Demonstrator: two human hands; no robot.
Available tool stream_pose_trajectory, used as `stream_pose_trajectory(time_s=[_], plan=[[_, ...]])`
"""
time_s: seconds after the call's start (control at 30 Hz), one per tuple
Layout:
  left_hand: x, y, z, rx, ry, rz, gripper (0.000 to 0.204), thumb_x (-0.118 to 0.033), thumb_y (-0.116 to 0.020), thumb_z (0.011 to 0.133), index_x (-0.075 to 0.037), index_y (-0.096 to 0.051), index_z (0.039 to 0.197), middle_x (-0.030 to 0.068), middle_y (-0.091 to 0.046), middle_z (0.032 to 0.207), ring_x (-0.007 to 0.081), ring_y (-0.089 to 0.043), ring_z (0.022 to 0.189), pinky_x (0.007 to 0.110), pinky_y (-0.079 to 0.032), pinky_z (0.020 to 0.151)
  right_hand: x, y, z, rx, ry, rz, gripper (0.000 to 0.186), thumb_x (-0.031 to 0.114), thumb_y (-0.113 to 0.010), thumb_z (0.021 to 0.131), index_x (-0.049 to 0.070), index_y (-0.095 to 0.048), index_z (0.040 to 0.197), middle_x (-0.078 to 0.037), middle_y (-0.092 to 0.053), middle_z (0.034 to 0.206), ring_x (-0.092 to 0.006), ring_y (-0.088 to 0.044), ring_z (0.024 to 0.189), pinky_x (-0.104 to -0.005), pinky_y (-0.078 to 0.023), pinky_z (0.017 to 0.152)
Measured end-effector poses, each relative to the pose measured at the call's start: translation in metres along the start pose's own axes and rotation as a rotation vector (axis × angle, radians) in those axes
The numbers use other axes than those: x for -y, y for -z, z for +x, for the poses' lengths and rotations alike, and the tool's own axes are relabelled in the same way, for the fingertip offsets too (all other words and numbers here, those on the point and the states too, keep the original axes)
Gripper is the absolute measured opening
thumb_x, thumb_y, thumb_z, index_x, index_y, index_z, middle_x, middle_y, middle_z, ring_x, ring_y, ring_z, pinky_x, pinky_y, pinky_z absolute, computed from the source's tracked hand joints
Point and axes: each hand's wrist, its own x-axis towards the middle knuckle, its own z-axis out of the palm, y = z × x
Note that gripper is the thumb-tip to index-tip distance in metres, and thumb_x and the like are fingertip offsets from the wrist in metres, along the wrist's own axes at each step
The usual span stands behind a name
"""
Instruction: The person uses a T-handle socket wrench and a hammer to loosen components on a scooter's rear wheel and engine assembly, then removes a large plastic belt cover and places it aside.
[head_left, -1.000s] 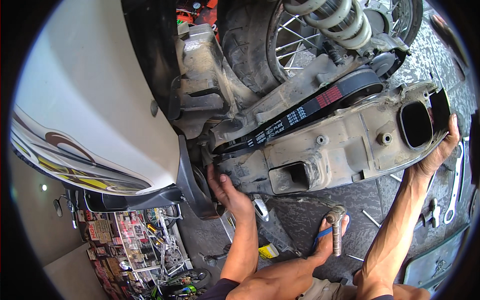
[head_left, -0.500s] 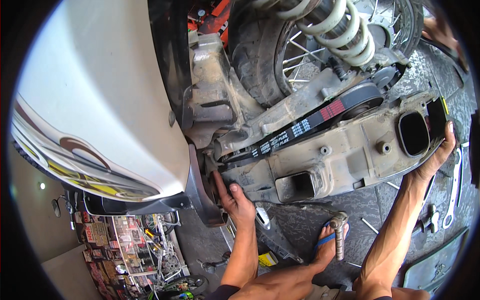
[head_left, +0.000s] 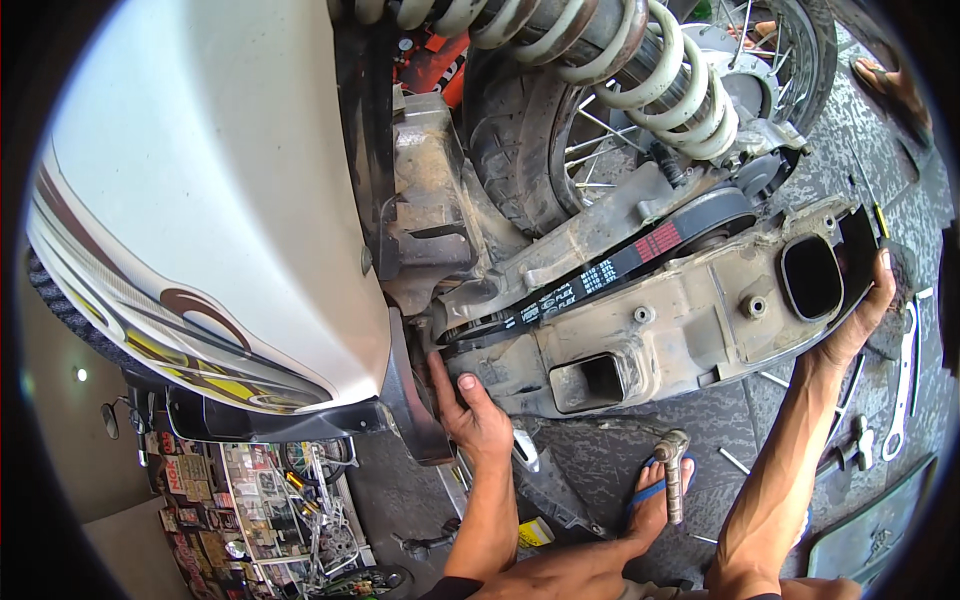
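Note:
A long, dusty grey belt cover (head_left: 690, 325) with squarish openings lies slantwise between my hands, along the near side of a scooter's belt housing (head_left: 590, 235). My left hand (head_left: 475, 420) is at its left end, thumb up and index finger reaching in beside the dark plastic trim. At the other end my right hand (head_left: 855, 315) grips the rim, palm beneath and fingers partly hidden. Behind the cover, a black drive belt (head_left: 690, 225) with a red printed patch runs around its pulleys, still partly exposed through the gap.
A white body panel (head_left: 210, 200) fills the left. Beyond the housing are a pale coil spring (head_left: 690, 90) and the rear wheel (head_left: 515, 150). A kick-start lever (head_left: 674, 475) rises near my foot. A spanner (head_left: 902, 385) lies right; another person's foot (head_left: 875, 75) shows far right.
The cover has shifted slightly left and closer to the belt housing, with both hands keeping their places on it. My view has moved a little.

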Motion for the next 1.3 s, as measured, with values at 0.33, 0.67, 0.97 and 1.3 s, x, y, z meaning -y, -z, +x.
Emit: stream_pose_trajectory(time_s=[0.33, 0.67, 0.97, 1.3], plan=[[0.033, -0.007, -0.003, -0.176, 0.367, -0.319, 0.058, -0.038, -0.05, 0.103, 0.003, -0.037, 0.143, 0.015, -0.042, 0.145, 0.026, -0.042, 0.131, 0.039, -0.032, 0.112, -0.003, -0.008, 0.006, -0.038, 0.037, -0.045, 0.052, 0.047, -0.064, 0.084, 0.006, -0.064, 0.116, 0.004, -0.046, 0.071, -0.0059, -0.041, 0.058, -0.0217, -0.031, 0.054], [0.0, 0.002, -0.029, -0.016, -0.032, -0.115, 0.07, -0.039, -0.044, 0.104, 0.01, -0.024, 0.15, 0.0301, -0.027, 0.155, 0.0379, -0.03, 0.143, 0.044, -0.021, 0.118, -0.009, -0.022, 0.017, 0.045, 0.033, -0.027, 0.063, 0.041, -0.061, 0.086, -0.005, -0.052, 0.128, 0.0, -0.049, 0.072, -0.0087, -0.045, 0.058, -0.0239, -0.037, 0.052], [-0.026, 0.03, -0.054, 0.307, -0.552, -0.24, 0.042, -0.026, -0.047, 0.099, 0.01, -0.058, 0.117, 0.0287, -0.057, 0.124, 0.0329, -0.062, 0.108, 0.044, -0.047, 0.095, -0.017, -0.025, 0.022, 0.051, -0.024, -0.057, 0.067, 0.046, -0.057, 0.085, -0.007, -0.054, 0.126, 0.001, -0.05, 0.079, -0.0084, -0.044, 0.067, -0.0233, -0.034, 0.06], [-0.003, 0.014, -0.052, 1.252, 0.473, 0.034, 0.026, -0.014, -0.052, 0.096, 0.001, -0.066, 0.112, 0.018, -0.072, 0.098, 0.0251, -0.071, 0.089, 0.036, -0.056, 0.08, -0.01, -0.03, 0.02, 0.076, 0.0, -0.055, 0.071, 0.049, -0.06, 0.084, -0.005, -0.051, 0.13, 0.004, -0.039, 0.07, -0.0051, -0.035, 0.056, -0.0208, -0.029, 0.051]])
